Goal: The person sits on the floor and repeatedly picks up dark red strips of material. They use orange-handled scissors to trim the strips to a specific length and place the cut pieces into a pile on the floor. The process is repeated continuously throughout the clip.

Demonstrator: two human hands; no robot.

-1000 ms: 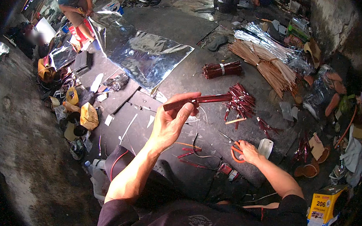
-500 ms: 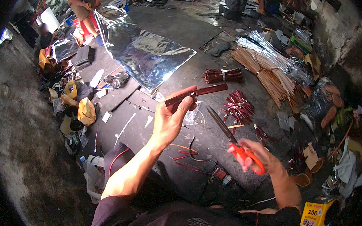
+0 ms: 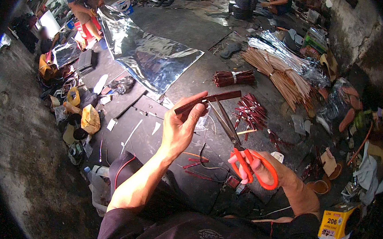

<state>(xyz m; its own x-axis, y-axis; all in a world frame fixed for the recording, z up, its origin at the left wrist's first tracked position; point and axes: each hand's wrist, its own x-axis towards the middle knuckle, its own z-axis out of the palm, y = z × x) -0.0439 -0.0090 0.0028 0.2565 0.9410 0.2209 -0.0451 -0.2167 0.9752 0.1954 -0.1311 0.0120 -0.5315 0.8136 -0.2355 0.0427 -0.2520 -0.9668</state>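
Note:
My left hand (image 3: pixel 180 127) grips a dark reddish-brown strip (image 3: pixel 225 96) between thumb and fingers; the strip slants up to the right past the fingertips. A small light spot shows on it by the thumb. In my right hand (image 3: pixel 259 168) are scissors (image 3: pixel 234 140) with orange-red handles, their long dark blades slightly apart. The blade tips reach close to the strip's lower edge; whether they touch it I cannot tell. Beyond lies a tied bundle of dark red strips (image 3: pixel 234 78), and nearer, a loose heap of short dark red pieces (image 3: pixel 250 111).
Tied tan strips (image 3: pixel 277 72) lie at the right, beside shiny silver ones (image 3: pixel 274 47). A crinkled silver sheet (image 3: pixel 160 62) covers floor ahead. Bags and scraps line the left wall, with a crumpled paper bag (image 3: pixel 91 119) among them. A yellow box (image 3: pixel 336 225) stands lower right. Other people are farther back.
The scissors have come up and left toward the strip, and their blades and handles have spread. My left hand has hardly moved and still grips the strip.

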